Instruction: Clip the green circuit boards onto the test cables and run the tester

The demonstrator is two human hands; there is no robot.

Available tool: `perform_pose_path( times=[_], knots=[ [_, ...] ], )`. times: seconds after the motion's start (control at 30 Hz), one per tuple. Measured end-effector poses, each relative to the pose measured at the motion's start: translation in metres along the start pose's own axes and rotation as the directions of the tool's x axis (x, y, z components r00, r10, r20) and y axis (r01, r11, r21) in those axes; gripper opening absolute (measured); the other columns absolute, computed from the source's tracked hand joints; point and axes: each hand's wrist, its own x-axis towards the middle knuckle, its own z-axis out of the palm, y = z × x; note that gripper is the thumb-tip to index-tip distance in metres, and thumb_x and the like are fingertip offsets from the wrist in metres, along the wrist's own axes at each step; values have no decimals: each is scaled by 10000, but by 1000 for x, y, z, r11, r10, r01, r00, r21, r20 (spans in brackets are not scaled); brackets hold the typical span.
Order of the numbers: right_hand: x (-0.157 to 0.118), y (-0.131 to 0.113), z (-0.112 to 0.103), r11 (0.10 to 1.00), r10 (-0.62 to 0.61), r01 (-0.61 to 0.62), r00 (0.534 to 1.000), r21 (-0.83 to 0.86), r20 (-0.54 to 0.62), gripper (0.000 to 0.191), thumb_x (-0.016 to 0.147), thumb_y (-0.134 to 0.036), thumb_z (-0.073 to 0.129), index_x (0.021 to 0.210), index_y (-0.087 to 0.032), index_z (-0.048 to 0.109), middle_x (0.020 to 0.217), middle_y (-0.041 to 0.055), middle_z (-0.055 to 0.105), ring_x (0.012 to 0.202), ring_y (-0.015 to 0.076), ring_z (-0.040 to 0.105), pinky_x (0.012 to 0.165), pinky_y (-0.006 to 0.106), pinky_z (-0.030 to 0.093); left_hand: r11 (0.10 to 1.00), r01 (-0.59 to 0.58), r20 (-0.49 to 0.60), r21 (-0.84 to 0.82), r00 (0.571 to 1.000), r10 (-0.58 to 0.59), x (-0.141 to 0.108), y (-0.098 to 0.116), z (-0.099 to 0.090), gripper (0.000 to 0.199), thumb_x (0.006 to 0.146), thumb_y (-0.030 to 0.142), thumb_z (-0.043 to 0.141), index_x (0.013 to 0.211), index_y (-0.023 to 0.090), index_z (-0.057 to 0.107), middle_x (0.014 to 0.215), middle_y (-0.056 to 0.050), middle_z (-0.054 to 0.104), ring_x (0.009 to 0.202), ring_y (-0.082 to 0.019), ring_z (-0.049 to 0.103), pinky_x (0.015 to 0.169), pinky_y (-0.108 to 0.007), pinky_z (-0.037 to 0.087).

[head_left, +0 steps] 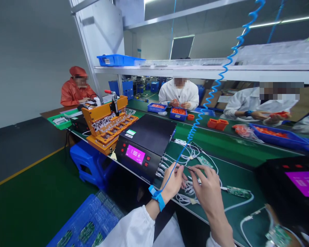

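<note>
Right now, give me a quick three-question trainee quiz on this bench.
1. The lit screen left of the hands is mainly: A) green B) magenta C) white?
2. True or false: the blue wrist strap is on the left hand.
3. Fill in: the blue tray at lower left holds green ____.

Key: 1 B; 2 true; 3 circuit boards.

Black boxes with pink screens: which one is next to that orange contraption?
The black box left of the left hand, close beside the orange contraption; the other black box sits at the view's right edge.
</note>
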Motion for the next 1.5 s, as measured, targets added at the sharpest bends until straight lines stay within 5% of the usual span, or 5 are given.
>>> perform_pose_path(
  times=[0.43,0.7,1.0,1.13,1.5],
  knots=[
    [11,8,8,814,580,-557,762,165,-287,443,1014,-550,497,944,-163,700,863,100,689,787,225,625,759,361,469,983,-19,183,183,983,-15,-39,7,15,454,1046,576,357,839,210,527,656,12,594,535,-130,562,598,-261,447],
    [26,-18,-18,546,763,-668,646,505,29,418,874,-589,689,963,-183,731,891,72,741,819,219,678,800,370,538,998,-47,225,33,974,38,-15,8,40,441,997,569,480,1079,160,622,756,2,558,678,-140,506,627,-255,386],
    [32,19,-7,40,889,-547,401,836,220,505,599,-558,909,848,-154,735,783,19,719,686,148,646,650,290,537,941,-204,270,271,954,129,-14,23,33,422,1031,506,429,758,190,488,655,38,451,628,-120,374,613,-280,260],
    [67,66,-23,166,965,-364,252,917,-75,430,685,-521,872,818,-169,664,707,-36,653,669,124,632,621,262,540,915,-212,353,343,932,83,-29,3,26,421,1007,483,457,706,189,485,617,29,428,604,-123,350,602,-293,236],
    [168,132,-57,178,851,-294,524,939,3,136,837,-205,696,805,-185,565,748,7,690,723,159,742,685,271,626,953,31,115,-301,993,4,9,28,25,584,798,706,705,962,155,605,692,41,542,469,-64,398,449,-225,344]
  ],
)
